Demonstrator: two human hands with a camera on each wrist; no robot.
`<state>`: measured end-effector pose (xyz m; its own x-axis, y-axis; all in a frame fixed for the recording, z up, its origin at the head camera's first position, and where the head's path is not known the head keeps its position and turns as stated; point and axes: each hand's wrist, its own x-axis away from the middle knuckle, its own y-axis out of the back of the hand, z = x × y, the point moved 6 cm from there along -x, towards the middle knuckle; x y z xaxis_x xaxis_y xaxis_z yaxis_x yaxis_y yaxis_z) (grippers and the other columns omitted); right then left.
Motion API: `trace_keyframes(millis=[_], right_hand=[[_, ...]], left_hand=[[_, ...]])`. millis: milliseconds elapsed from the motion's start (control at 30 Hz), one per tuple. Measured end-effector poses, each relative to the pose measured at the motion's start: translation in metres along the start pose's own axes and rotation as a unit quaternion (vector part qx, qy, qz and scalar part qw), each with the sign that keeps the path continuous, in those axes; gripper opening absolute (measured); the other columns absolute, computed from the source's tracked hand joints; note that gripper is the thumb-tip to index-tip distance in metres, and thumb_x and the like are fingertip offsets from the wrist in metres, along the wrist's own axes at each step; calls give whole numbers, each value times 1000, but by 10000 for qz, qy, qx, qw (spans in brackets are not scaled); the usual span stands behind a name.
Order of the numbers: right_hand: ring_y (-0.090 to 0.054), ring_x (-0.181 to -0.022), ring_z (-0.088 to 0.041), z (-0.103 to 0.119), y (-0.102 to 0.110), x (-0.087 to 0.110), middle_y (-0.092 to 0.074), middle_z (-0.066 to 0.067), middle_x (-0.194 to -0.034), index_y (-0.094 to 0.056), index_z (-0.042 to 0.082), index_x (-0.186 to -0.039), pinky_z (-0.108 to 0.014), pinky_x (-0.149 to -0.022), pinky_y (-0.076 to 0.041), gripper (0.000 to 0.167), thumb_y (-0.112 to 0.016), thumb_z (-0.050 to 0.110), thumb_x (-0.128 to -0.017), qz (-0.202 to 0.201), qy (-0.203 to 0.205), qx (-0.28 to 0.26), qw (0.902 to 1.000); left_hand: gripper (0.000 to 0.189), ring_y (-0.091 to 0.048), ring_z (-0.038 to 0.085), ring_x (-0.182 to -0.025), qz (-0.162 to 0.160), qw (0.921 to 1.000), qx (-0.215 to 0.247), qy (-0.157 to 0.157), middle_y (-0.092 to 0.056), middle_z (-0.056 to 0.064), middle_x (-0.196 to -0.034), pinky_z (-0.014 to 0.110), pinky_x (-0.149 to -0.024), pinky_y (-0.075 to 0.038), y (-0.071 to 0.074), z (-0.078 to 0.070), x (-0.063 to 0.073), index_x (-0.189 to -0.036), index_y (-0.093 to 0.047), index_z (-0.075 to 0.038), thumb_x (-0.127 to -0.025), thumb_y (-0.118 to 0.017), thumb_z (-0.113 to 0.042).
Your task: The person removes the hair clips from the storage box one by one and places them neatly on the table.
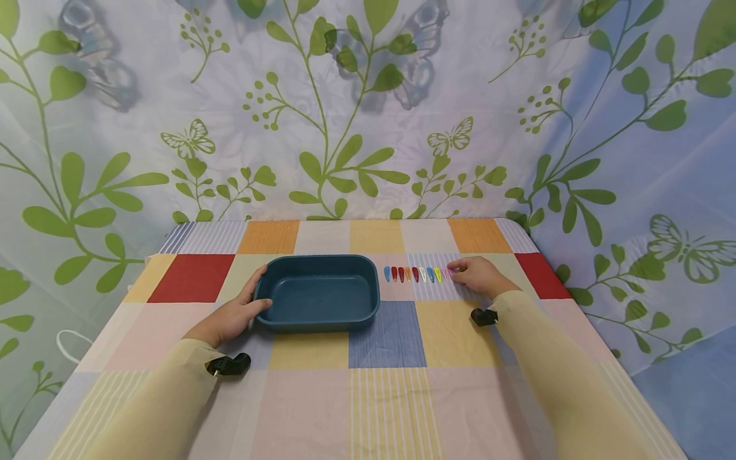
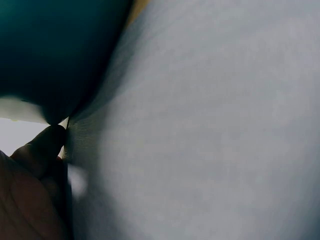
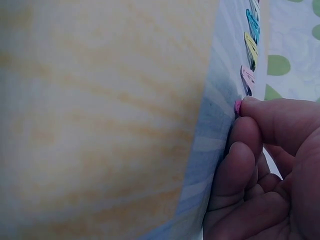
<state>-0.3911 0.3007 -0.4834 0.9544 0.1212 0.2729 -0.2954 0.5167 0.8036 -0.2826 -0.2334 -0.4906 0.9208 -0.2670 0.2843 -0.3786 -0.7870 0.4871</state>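
Note:
A dark teal rectangular basin stands on the patchwork cloth, nothing inside it. My left hand grips its left end, thumb over the rim and fingers along the outer wall; in the left wrist view the fingers meet the basin's dark side. To the basin's right, several snap hair clips lie side by side in a row, among them a blue clip, a white clip and a yellow clip. At the row's right end, my right hand pinches a bright pink hair clip between thumb and forefinger, beside a pale pink clip.
The table is covered with a checked patchwork cloth. Behind it hangs a curtain with green leaves and butterflies, close to the back edge. A white cable loop shows at the left edge.

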Motion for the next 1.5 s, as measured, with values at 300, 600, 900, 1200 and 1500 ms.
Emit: trace_keyframes(millis=[300, 600, 900, 1200, 1500], right_hand=[[-57, -108, -29, 1, 0, 2, -67, -19, -130, -65, 4, -143, -45, -101, -50, 44, -65, 22, -102, -40, 30, 37, 10000], [-57, -109, -30, 2, 1, 4, -67, -19, -130, -64, 4, -143, -48, -103, -49, 44, -64, 21, -103, -51, 63, 121, 9999], [-57, -111, -30, 2, 2, 4, -67, -19, -131, -64, 5, -143, -49, -105, -48, 44, -64, 22, -103, -74, 15, 116, 9999], [-58, -110, -32, 0, 1, 0, -66, -20, -130, -65, 5, -141, -50, -103, -48, 42, -64, 23, -103, -121, 124, 129, 9998], [-59, -109, -33, 3, -1, 1, -67, -22, -127, -67, 4, -137, -50, -102, -49, 40, -64, 22, -102, -165, 211, 215, 9994]], left_hand=[[84, -1, 56, -159, 2, 10000, -26, -10, 8, 19, -177, 80, -119, -21, 0, 0, -1, -166, 11, -46, -108, -48, -39], [84, -2, 55, -159, -4, 10000, 2, -10, 8, 17, -178, 80, -119, -22, 0, 0, -1, -166, 11, -48, -107, -49, -39], [86, -3, 57, -158, 13, 10000, -27, -47, 7, 20, -177, 81, -118, -22, -1, -4, -1, -166, 11, -46, -107, -50, -38], [84, -3, 56, -159, 5, 10000, -85, -40, 7, 18, -177, 80, -118, -24, 0, -1, -2, -166, 12, -47, -107, -49, -41], [85, -4, 57, -158, 36, 9998, -186, -21, 6, 19, -177, 80, -118, -25, 0, -2, 0, -166, 11, -46, -108, -50, -40]])
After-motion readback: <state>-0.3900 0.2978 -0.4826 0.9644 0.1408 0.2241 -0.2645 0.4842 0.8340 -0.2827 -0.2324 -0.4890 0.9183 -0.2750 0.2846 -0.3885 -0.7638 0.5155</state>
